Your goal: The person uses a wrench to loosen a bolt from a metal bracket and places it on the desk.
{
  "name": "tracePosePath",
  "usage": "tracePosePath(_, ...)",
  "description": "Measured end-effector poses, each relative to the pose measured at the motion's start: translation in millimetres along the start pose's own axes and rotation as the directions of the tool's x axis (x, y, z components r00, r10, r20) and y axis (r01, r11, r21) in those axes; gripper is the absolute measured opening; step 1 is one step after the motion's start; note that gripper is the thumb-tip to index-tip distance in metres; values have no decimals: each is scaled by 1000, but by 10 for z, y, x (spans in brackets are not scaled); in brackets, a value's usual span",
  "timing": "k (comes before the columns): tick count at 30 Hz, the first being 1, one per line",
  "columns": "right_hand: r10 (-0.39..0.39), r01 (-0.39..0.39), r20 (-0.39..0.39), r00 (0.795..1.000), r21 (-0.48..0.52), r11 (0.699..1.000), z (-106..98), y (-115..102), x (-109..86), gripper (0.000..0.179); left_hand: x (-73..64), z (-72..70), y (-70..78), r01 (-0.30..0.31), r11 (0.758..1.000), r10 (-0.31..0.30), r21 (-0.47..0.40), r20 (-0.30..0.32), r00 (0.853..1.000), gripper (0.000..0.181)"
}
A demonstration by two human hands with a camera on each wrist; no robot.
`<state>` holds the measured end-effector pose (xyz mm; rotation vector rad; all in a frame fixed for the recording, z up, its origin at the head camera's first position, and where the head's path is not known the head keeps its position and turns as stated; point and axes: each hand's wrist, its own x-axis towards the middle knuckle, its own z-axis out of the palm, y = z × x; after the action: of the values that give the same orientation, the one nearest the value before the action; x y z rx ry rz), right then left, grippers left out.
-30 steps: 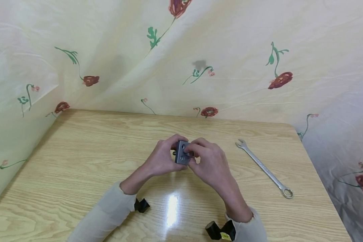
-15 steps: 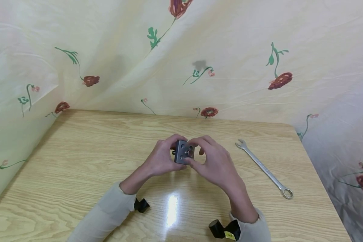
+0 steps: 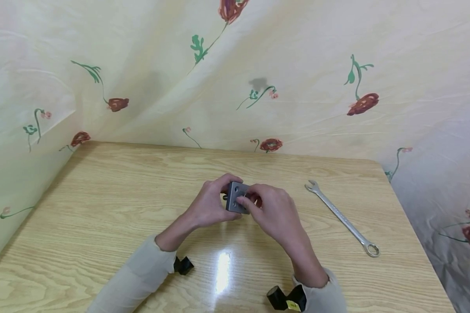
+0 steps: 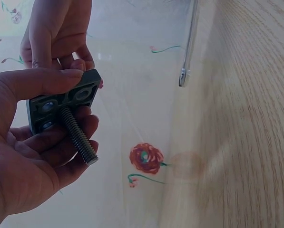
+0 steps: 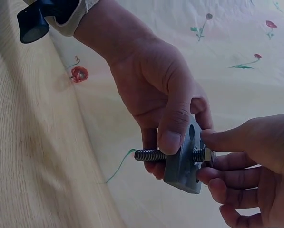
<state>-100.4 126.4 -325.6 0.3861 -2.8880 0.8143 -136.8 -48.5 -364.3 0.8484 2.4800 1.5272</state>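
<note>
My left hand (image 3: 209,204) grips a square grey metal plate (image 3: 235,208) by its edges, held up over the table. Round holes run through the plate. A threaded bolt (image 4: 77,135) passes through it, and its long shank sticks out of the ribbed side towards the left palm. On the other side, a short stretch of thread shows between the plate and the hex head (image 5: 208,157). With thumb and fingers, my right hand (image 3: 276,211) pinches the bolt at that head, which its fingers mostly hide in the head view.
A long combination wrench (image 3: 342,219) lies on the wooden table (image 3: 113,208), to the right of both hands. Flower-patterned cloth (image 3: 160,87) hangs behind the table and along its sides. Black wrist cameras (image 3: 278,298) sit at the sleeve cuffs.
Half a second ago the right fingers were spread off the bolt head, leaving it visible; now they have closed on it again. The left hand and plate stay nearly still.
</note>
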Motion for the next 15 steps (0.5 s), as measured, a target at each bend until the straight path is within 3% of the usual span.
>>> tracePosePath(15,-162,163,-81,983,-3,987,5,11,-27,19,-4,-17,-8,19,1000,-19,-11,1,1000,66)
